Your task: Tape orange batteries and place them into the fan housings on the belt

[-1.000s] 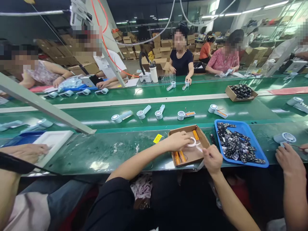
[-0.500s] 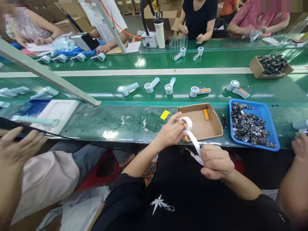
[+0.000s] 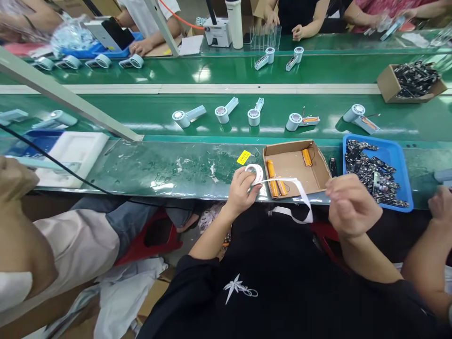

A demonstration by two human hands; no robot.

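A roll of white tape [image 3: 254,174] is held in my left hand [image 3: 242,190], its fingers closed round the roll's left side. From the roll a loose white strip [image 3: 302,197] runs right, bends down and curls back in front of my black shirt. My right hand [image 3: 353,205] is raised to the right of the strip, apart from it, with its fingers curled; whether anything small is between them is hidden. Behind the strip is a shallow cardboard tray [image 3: 296,183] with several orange cylinders [image 3: 307,157] in it.
A blue tray [image 3: 406,188] of black circuit boards is at right, a yellow label [image 3: 243,157] left of the cardboard tray. Light-blue fan-shaped devices [image 3: 221,114] lie on the green belt. Co-workers' hands and arms show at both sides and across the belt. A slanted metal bar [image 3: 77,101] crosses the left.
My right hand has let go of the strip and moved right and up. The strip now hangs in a longer loop. My left hand has moved left with the roll, and the view has shifted.
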